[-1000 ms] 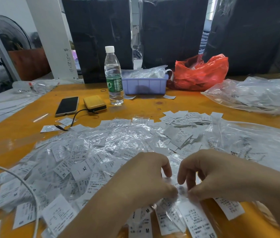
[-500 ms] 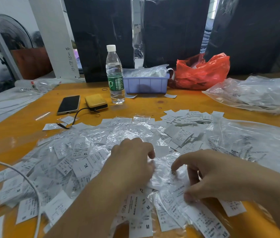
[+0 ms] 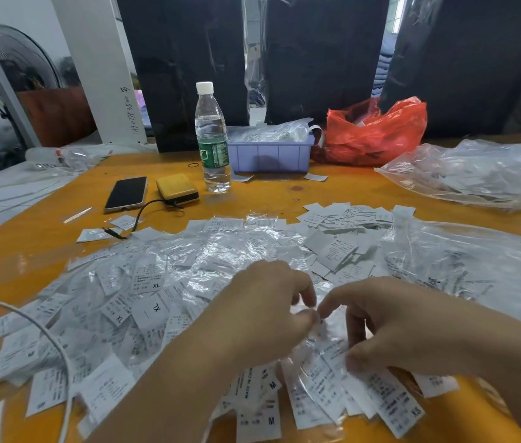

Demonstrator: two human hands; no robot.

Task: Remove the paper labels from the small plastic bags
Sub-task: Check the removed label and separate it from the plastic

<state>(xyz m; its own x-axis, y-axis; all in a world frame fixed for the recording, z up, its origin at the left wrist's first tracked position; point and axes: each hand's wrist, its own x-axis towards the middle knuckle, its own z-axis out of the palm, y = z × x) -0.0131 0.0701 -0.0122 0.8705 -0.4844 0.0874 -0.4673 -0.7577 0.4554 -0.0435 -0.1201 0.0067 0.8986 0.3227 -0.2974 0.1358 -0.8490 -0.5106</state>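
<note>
Hands meet over the near middle of the heap: left hand (image 3: 262, 311) curled, thumb and forefinger pinched on the top edge of a small bag (image 3: 323, 334), right hand (image 3: 403, 324) also curled, forefinger tip nearly touching the left's, thumb pressing lower down on the same bag or the label inside it, cannot tell which. Looks like the opening step, mouth of the bag being parted so the label can be drawn out. Next move likely calls for the left to keep the film while the right slides the paper free toward itself, then paper and bag dropped apart. Film is thin, slippery and crinkled, so grip may slip or take two bags at once. Bag in hand is clear, glossy, blurred at the fingertips; print on its label unreadable. Bags (image 3: 163, 295) with labels inside spread wide to the left of and beyond the left hand, sizes XL and M legible on some, more just below both hands. Loose labels (image 3: 342, 219), bare white slips, lie stacked well beyond the right hand. Big clear bag (image 3: 476, 260) sits to the right of the right hand. Far beyond the hands: bottle (image 3: 212, 139), blue tray (image 3: 272, 155), red bag (image 3: 377, 129), phone (image 3: 126, 193). Most of the heap looks undone, so task seems early or midway.
</note>
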